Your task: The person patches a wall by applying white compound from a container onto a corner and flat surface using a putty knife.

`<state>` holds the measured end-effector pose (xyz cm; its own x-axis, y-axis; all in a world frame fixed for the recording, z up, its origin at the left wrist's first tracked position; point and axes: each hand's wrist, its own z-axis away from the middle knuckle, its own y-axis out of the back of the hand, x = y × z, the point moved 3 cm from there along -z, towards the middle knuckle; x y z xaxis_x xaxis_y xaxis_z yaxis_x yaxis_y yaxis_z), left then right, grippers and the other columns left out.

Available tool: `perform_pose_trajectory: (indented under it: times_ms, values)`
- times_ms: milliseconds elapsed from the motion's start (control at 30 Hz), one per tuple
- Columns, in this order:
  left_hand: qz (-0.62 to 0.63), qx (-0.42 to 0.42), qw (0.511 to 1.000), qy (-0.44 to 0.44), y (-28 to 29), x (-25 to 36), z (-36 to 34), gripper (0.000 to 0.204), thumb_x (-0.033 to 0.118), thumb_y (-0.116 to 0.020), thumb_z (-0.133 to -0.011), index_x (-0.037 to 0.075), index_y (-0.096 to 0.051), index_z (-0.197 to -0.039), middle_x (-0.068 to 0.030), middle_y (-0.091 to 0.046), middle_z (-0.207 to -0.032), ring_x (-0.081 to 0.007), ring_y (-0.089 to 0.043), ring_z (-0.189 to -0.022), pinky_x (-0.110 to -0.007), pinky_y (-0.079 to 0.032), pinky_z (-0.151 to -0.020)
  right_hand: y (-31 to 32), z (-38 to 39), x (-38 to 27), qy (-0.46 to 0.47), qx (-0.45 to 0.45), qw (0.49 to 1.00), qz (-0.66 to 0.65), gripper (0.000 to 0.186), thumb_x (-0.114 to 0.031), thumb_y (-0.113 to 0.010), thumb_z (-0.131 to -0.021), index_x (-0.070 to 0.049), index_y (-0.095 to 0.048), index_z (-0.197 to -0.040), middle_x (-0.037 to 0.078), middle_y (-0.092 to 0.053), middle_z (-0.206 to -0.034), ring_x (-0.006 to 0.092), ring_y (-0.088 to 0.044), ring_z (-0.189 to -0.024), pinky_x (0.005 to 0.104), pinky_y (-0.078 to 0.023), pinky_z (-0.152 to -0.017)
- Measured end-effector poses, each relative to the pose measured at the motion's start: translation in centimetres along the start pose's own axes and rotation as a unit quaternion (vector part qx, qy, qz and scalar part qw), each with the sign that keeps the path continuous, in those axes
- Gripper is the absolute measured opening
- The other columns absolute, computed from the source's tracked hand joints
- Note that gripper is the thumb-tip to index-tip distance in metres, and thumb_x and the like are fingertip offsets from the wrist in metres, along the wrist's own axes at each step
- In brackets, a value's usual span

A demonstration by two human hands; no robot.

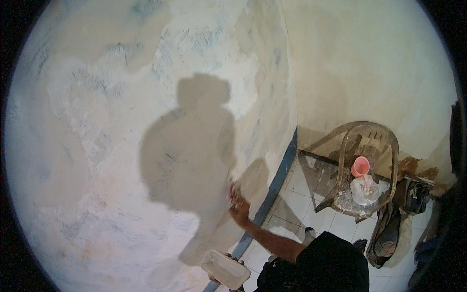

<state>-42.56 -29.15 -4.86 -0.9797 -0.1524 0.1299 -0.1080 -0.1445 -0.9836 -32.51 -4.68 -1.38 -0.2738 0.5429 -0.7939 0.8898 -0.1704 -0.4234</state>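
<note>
against the patched wall [121, 146], the right hand [239, 207] presses a small reddish pad, pinched flat for surface contact. near and lower, the left hand [228, 278] cups a white tub [225, 268] from beneath, keeping it level.

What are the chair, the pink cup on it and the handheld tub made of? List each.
Chair: seemingly moulded plastic, beige, dull and plaster-spattered.
Pink cup: likely plastic, smooth, evenly coloured.
Tub in the left hand: probably translucent whitish plastic, thin-walled.
</note>
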Motion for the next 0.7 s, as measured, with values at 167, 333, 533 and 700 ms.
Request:
perform_pose_trajectory:
  times_ms: [167,333,533,700]
  values:
    - [-0.023,0.003,1.0,-0.002,-0.6,0.3,-0.7,0.095,0.068,-0.059,-0.06,0.012,-0.028,-0.131,-0.021,-0.041,-0.123,-0.0409,-0.048,-0.103,-0.065,-0.032,-0.086,0.2,7.5,-2.8,0.023,-0.164,0.957,0.236,0.063,0.01,-0.045,-0.062,-0.004,-0.044,-0.123,0.017,-0.042,-0.128,0.0268,-0.047,-0.113,0.0301,-0.044,-0.087]
    - [-0.02,0.005,0.999,0.027,-1.3,-0.2,-2.2,0.095,0.066,-0.06,-0.06,0.013,-0.028,-0.132,-0.0216,-0.041,-0.122,-0.0412,-0.049,-0.102,-0.065,-0.033,-0.085,3.5,4.3,-2.7,0.067,-0.143,0.948,0.275,0.063,0.008,-0.049,-0.062,-0.008,-0.046,-0.123,0.013,-0.052,-0.119,0.0275,-0.055,-0.103,0.0331,-0.047,-0.083]
    - [-0.016,0.0,0.999,0.034,-2.0,0.0,-2.1,0.094,0.065,-0.061,-0.06,0.014,-0.027,-0.132,-0.0223,-0.042,-0.122,-0.0416,-0.049,-0.101,-0.065,-0.034,-0.084,7.4,1.9,0.7,0.051,-0.032,0.933,0.355,0.023,0.002,-0.054,-0.068,-0.004,-0.06,-0.089,0.018,-0.06,-0.094,0.0308,-0.06,-0.077,0.0391,-0.044,-0.065]
    - [0.024,0.002,0.999,0.041,-2.6,-0.2,-1.9,0.094,0.064,-0.062,-0.06,0.015,-0.027,-0.133,-0.023,-0.042,-0.122,-0.0419,-0.05,-0.101,-0.065,-0.034,-0.083,9.9,-13.8,-0.3,0.22,0.175,0.884,0.375,0.042,0.002,-0.045,-0.065,0.001,-0.055,-0.107,0.019,-0.056,-0.074,0.0325,-0.055,-0.067,0.0383,-0.041,-0.063]
